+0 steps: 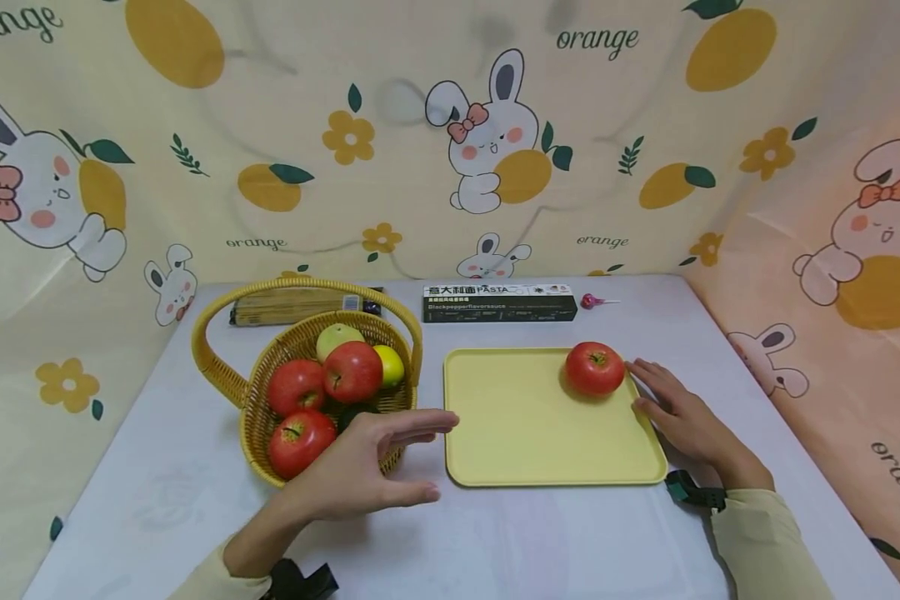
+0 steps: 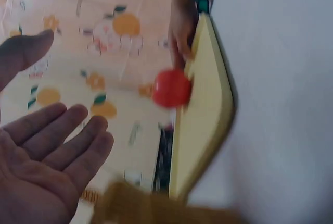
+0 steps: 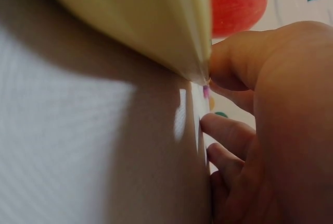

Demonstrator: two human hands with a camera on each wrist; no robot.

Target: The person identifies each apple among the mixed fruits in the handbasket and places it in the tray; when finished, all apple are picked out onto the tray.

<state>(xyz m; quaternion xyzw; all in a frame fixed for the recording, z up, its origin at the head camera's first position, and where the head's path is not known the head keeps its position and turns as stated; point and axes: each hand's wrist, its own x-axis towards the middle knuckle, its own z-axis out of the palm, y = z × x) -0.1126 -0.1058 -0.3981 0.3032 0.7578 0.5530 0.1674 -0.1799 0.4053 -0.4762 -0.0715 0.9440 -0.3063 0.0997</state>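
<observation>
On the yellow tray (image 1: 540, 442), a red tomato (image 1: 596, 368) sits near the far right corner. My right hand (image 1: 690, 417) lies at the tray's right edge with fingers extended. In the right wrist view, its thumb (image 3: 237, 60) touches or nearly touches the tray rim. My left hand (image 1: 360, 467) is held with fingers straight and thumb apart, nothing between them, over the front right of the wicker basket (image 1: 251, 433). Inside the basket are red apples (image 1: 352, 372), a pale green fruit (image 1: 337, 339), a yellow fruit (image 1: 390, 365) and a dark item mostly hidden by that hand.
At the back stand a black-and-white pasta box (image 1: 499, 303) and a wrapped lollipop (image 1: 596, 302). A pack of dry spaghetti (image 1: 292, 307) lies behind the basket, whose tall handle (image 1: 213, 367) arches up. A printed cloth (image 1: 390, 192) hangs around the white table (image 1: 540, 542).
</observation>
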